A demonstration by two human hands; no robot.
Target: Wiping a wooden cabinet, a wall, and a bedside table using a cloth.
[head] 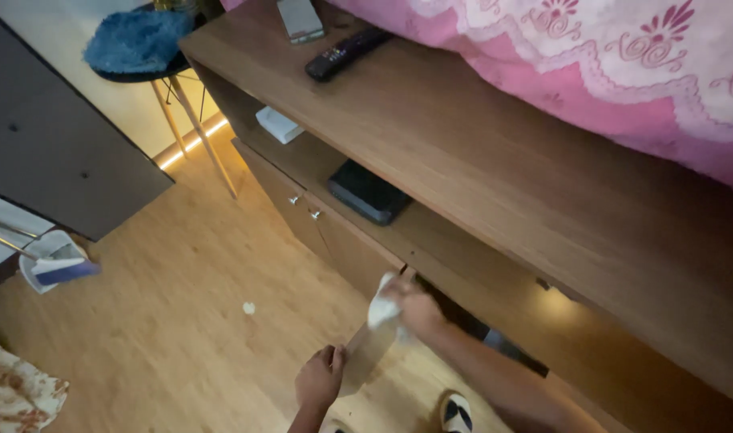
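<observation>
The right hand (418, 309) is closed around a white cloth (381, 305) and presses it against the top edge of an open cabinet door (366, 353). The cloth sticks out of the fist toward 9 o'clock, so it lies on the left side of the hand, touching the fingers. The left hand (320, 377) is at about 7 o'clock from the cloth, near but apart from it. It rests on the lower part of the same door, with the fingers bent narrow on the door's edge; it holds nothing else that I can see.

The door belongs to a long wooden cabinet (494, 160). On its open shelf, at 12 o'clock from the cloth, lies a flat black box (368, 192), and further toward 11 o'clock a small white box (278, 124). On the top of the cabinet there is a black remote control (346, 53) and a pink patterned cover (607, 64). A small white scrap (248, 308) lies on the wooden floor (182, 321), at 9 o'clock from the cloth, well apart. A stool (154, 56) with a blue cushion stands at the far left.
</observation>
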